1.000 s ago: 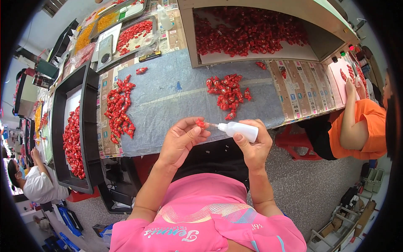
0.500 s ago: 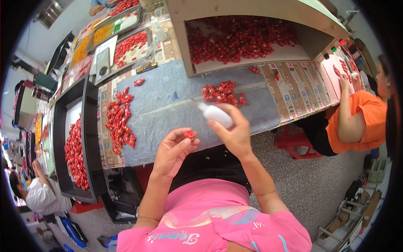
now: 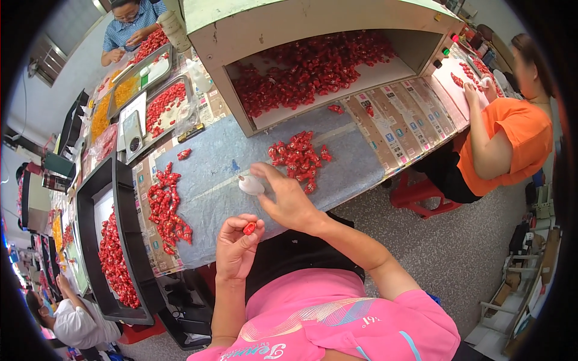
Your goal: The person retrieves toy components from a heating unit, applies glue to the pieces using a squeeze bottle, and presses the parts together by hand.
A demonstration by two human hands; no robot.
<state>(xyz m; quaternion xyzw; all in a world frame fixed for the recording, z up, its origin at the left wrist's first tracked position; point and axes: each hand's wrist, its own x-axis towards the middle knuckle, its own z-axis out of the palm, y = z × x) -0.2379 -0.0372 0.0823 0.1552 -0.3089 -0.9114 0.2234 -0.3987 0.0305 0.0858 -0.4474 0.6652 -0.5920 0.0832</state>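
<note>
Head view, now. The left hand point(image 3: 235, 248) is curled palm-up near the front edge of the table, thumb and fingertips pinching a small glossy red moulded piece point(image 3: 249, 228). One second ago the nozzle of the white squeeze bottle point(image 3: 250, 186) is right at this piece; half a second ago it is lifted away, pointing up and left. Now the bottle is farther off, low at the blue cloth point(image 3: 203, 236), foreshortened, its tip toward the upper left.

The right hand point(image 3: 290, 197) reaches across, slightly blurred, fingers on the far side of the bottle and thumb on the near side. Cannot tell whether they press on it or are letting go, nor whether the bottle bears on the cloth.

Reading: contact between nozzle and piece is over for now; the piece depends on the left-hand pinch alone. Whether any liquid is on it is too small to tell.

Surroundings: a loose cluster of red pieces point(image 3: 298, 157) lies just beyond the right hand, and a longer heap point(image 3: 164, 207) lies at the cloth's left side. Both look unchanged; the whole view shifts with the head. The black tray point(image 3: 133, 249) at far left holds more red pieces.
</note>
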